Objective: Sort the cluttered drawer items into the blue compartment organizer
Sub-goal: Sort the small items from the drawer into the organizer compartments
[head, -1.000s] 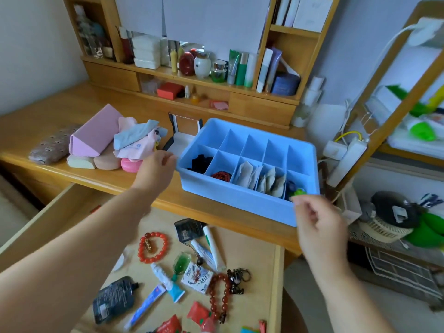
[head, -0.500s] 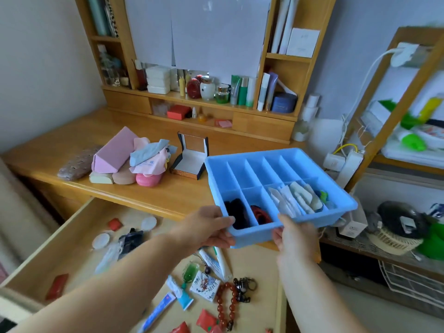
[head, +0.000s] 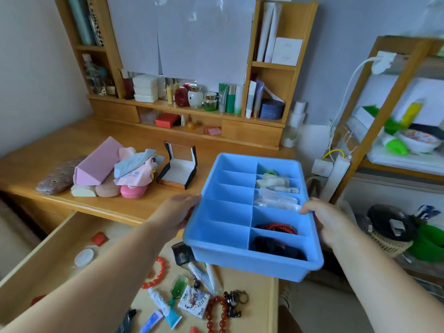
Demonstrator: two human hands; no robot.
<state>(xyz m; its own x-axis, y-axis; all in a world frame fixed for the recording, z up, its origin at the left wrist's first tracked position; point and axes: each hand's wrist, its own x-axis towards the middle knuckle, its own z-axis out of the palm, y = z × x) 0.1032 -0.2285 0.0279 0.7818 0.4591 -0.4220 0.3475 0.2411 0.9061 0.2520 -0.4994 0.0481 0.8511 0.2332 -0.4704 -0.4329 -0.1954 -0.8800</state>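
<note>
Blue plastic organizer (head: 228,212) is up in the air over the open drawer (head: 60,248), pinched by its long sides between the left hand (head: 176,212) and right hand (head: 329,219), each grip closed on a rim. It could tip and spill the red beads (head: 276,228) and sachets (head: 276,200). Half a second ago it was turned crosswise, held by its near edge; now it runs lengthwise.

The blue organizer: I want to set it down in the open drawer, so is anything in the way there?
Yes. Under the blue organizer, held by both hands, the drawer floor is strewn with loose items: an orange bracelet, tubes, a dark bead string and a keyring.
</note>
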